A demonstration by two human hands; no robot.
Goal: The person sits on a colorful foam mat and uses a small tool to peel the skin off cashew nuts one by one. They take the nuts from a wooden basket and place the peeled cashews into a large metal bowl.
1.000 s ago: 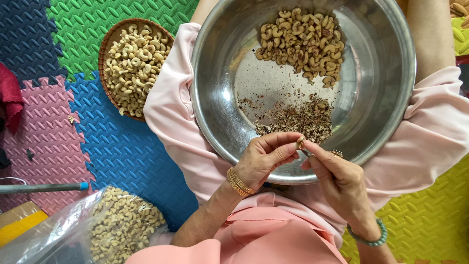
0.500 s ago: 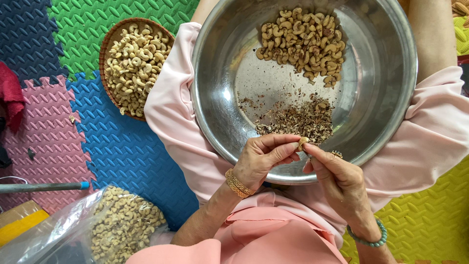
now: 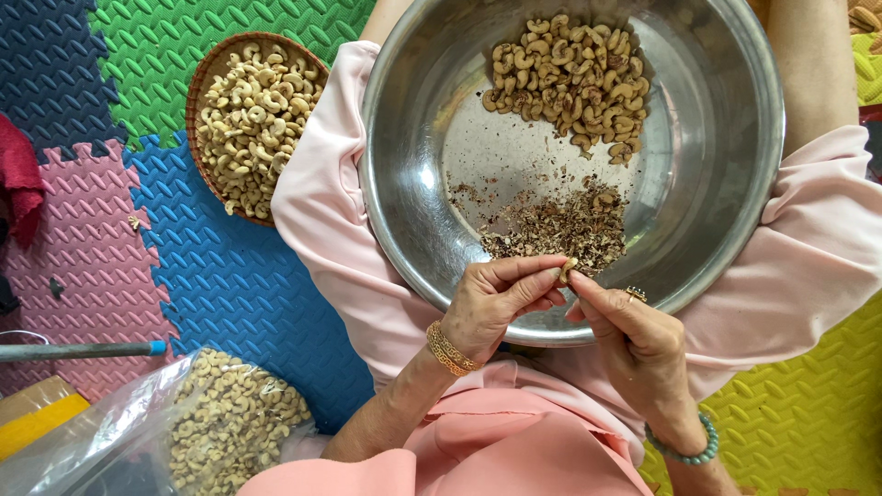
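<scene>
A clear plastic bag (image 3: 161, 432) lies at the near left of the scene, on the foam floor mats. It is soft and crumpled, its top open toward the far side, and it is packed with pale, curved cashew kernels (image 3: 234, 427) that show through the film. Its right edge lies just beside the person's pink-clothed leg. At the very near left corner, partly under the bag, sits a flat yellow and tan cardboard-like piece (image 3: 32, 418); whether that is a package cannot be told.
</scene>
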